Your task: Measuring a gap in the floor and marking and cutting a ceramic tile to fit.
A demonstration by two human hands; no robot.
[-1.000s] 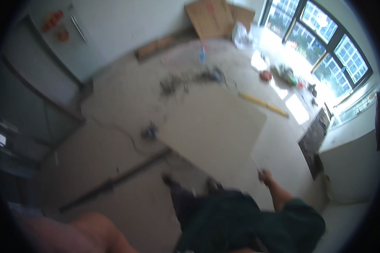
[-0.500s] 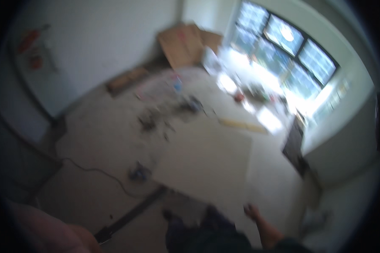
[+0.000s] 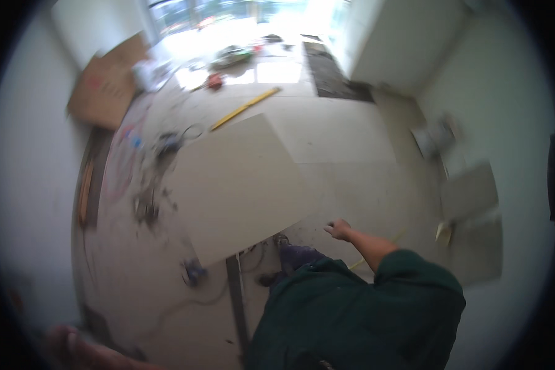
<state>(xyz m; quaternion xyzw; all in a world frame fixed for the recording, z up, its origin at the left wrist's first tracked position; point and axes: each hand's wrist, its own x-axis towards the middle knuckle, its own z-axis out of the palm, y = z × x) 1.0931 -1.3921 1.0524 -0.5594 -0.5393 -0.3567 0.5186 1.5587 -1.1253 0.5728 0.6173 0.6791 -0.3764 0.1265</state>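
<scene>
Turned rightward since the earlier frame, our view puts the large beige panel (image 3: 246, 185) ahead and left of the fingers of our right hand (image 3: 337, 229), apart from them. Those fingers curl inward; we cannot tell whether they pinch anything. Our left hand (image 3: 80, 351), far left of them and nearer, blurs too much to read its fingers. We judge careful footing best: keep our shoe (image 3: 280, 240), left of the right fingers, off the panel's near edge and the dark bar (image 3: 237, 302).

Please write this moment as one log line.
left hand: lower left, blurred | right hand: near large panel, grip unclear | yellow bar: beyond it
</scene>
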